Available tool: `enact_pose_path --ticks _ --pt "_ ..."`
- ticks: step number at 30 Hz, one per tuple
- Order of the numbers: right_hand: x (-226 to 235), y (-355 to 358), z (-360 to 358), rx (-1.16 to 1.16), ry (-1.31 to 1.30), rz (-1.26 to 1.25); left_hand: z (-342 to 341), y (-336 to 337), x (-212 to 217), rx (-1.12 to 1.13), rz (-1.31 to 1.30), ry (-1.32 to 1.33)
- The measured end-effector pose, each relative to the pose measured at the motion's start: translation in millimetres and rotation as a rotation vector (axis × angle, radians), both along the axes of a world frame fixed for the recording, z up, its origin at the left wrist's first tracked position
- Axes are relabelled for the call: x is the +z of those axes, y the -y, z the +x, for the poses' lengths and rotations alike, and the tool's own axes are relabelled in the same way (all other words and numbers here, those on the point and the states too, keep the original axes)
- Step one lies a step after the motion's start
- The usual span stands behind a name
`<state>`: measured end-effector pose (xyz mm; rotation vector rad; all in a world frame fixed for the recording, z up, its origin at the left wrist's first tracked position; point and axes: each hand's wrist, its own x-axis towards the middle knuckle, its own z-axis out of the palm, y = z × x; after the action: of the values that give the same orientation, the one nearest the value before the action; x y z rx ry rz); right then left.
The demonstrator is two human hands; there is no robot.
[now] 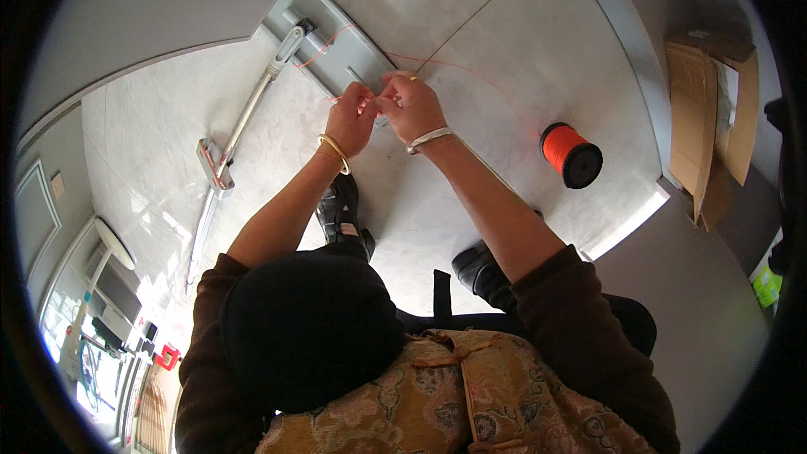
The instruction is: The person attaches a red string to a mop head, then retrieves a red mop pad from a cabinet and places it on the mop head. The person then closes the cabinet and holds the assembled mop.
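Note:
My left hand (350,124) and my right hand (415,109) meet in front of me, fingers bent and pinched together. Thin orange string (334,100) runs at the left fingertips; the exact grip is partly hidden by the fingers. Beneath and beyond the hands lies a long grey trough-shaped piece (338,57) with raised edges. A grey cylindrical fitting (309,29) sits in its far part, and the string crosses over the trough there. To the right on the floor is a spool of orange string (565,150) with black ends; a loose strand trails between it and the trough.
A metal pole (256,94) reaches from the trough toward a small bracket-like piece (215,163) at the left. An opened cardboard box (702,122) stands by the right wall. My black shoes (339,208) are on the pale tiled floor (496,42). A grey panel borders the upper left.

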<state>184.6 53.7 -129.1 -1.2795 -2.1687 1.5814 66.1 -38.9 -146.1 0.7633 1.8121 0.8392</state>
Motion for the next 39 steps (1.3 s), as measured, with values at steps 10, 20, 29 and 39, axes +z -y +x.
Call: enact_pose_path --ticks 10,20,29,39 --pt "25 -3 -21 0.346 0.278 0.546 -1 -7 14 0.09 -0.033 0.014" --pt "8 -21 -22 0.423 0.208 0.123 1 5 5 0.305 0.087 0.391" --pt "-6 -19 -28 0.292 0.051 -0.041 2 4 8 0.165 0.097 0.102" --pt "-5 -49 -11 0.272 -0.126 -0.044 -5 5 5 0.33 0.056 0.518"
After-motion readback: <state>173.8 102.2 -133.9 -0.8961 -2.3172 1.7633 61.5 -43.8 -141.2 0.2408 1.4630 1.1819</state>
